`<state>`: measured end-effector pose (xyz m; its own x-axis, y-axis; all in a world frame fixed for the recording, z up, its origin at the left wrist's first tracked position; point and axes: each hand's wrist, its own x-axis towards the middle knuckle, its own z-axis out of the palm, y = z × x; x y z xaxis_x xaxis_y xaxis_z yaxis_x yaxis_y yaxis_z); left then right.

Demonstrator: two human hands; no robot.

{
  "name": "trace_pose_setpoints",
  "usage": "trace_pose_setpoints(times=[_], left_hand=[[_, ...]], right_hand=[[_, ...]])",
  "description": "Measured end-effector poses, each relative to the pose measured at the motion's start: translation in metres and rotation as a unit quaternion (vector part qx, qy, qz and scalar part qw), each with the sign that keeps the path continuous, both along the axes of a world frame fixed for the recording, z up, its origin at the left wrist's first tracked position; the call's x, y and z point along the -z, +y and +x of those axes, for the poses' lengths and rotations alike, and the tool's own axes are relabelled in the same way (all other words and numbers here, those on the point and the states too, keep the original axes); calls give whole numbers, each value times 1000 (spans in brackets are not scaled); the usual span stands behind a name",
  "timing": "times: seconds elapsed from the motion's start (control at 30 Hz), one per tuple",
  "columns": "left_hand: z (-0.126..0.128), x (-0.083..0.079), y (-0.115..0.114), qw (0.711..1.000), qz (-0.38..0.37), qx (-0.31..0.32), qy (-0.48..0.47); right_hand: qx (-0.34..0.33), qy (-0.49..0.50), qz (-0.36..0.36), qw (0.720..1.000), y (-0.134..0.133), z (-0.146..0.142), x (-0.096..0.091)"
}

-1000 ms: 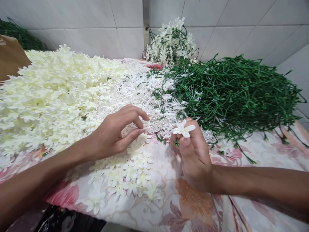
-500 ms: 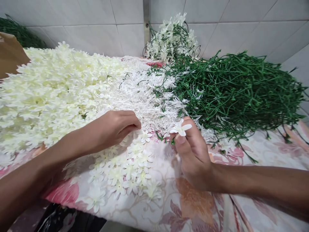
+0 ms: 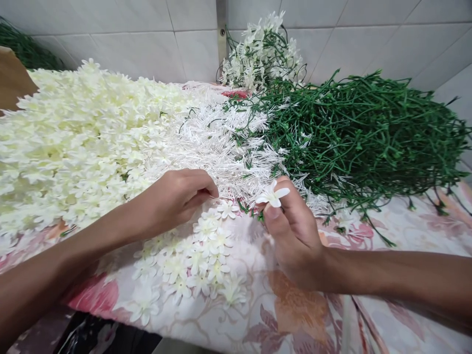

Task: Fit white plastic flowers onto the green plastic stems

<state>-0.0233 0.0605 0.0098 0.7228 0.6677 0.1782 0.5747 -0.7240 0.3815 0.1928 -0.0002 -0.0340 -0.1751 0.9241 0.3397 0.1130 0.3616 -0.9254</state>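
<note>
Head view: nearest lie loose blossoms (image 3: 199, 263) on floral cloth (image 3: 254, 295). Beyond, the left hand (image 3: 180, 199) curls its fingers inward; whether it grips anything is hidden. To its right, the right hand (image 3: 293, 236) pinches a white flower (image 3: 273, 195) under its petals, perhaps to spare them. Behind, white filaments (image 3: 217, 142) separate heaped blossoms (image 3: 73, 132) from green stems (image 3: 368, 132).

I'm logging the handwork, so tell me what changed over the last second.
The left hand has drawn its fingers in, closing the gap beside the thumb; whether it holds anything is hidden. The right hand has shifted slightly left with its flower. Its grip on that stays; the loose blossoms and stems look unchanged.
</note>
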Motion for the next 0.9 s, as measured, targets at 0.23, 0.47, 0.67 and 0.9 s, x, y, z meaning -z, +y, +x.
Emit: trace_pose_setpoints(times=[0.23, 0.47, 0.67, 0.9], left_hand=[[3, -2, -9, 998, -39, 27, -29], [-3, 7, -2, 997, 61, -4, 39], [4, 5, -4, 998, -20, 10, 50], [7, -6, -7, 989, -145, 16, 30]], right_hand=[[-15, 12, -25, 999, -1, 0, 2], [-3, -2, -5, 1000, 0, 0, 0], [-15, -3, -5, 1000, 1, 1, 1], [-16, -10, 6, 1000, 1, 1, -1]])
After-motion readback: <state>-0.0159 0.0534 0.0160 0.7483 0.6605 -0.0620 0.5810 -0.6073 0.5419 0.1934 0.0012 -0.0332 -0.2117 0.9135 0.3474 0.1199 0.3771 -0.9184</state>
